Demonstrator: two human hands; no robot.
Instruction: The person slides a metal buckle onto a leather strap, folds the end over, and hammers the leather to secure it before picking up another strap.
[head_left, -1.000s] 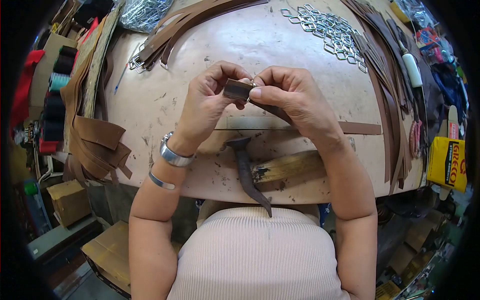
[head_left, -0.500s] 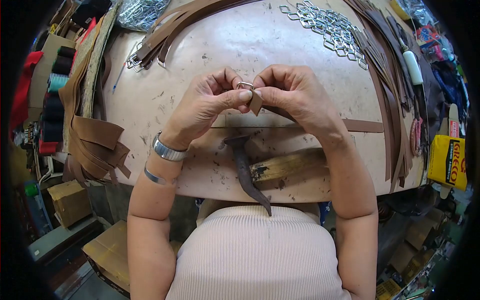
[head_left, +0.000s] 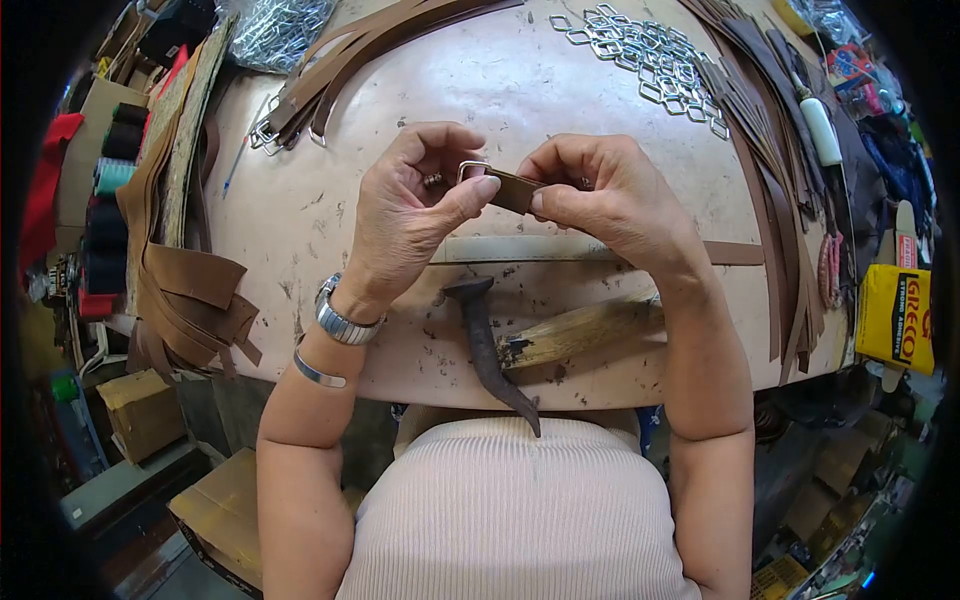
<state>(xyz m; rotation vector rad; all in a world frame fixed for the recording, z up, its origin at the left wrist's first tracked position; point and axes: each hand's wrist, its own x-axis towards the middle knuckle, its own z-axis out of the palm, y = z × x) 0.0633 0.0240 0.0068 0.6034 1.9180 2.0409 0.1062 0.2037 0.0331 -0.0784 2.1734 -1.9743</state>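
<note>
Between my hands, over the middle of the table, a metal buckle [head_left: 468, 170] sits at the end of a short brown leather strap [head_left: 515, 191]. My left hand [head_left: 415, 195] pinches the buckle with its thumb in front; the fingers behind are partly hidden. The thumb and fingers of my right hand [head_left: 600, 190] grip the strap. Below them lie a pale flat strip [head_left: 530, 248] and a hammer with a dark curved iron head [head_left: 482, 345] and a wooden handle [head_left: 585, 330].
Metal links [head_left: 650, 60] lie at the back right, beside brown straps [head_left: 775, 200]. More leather straps [head_left: 380, 45] are at the back left and leather pieces [head_left: 190, 275] on the left edge. A yellow adhesive pack [head_left: 895, 320] is at the right.
My hands have moved slightly apart, and more of the strap shows between them. The strap piece now points sideways to the right instead of downward. My left hand's fingers have loosened and lifted a little.
</note>
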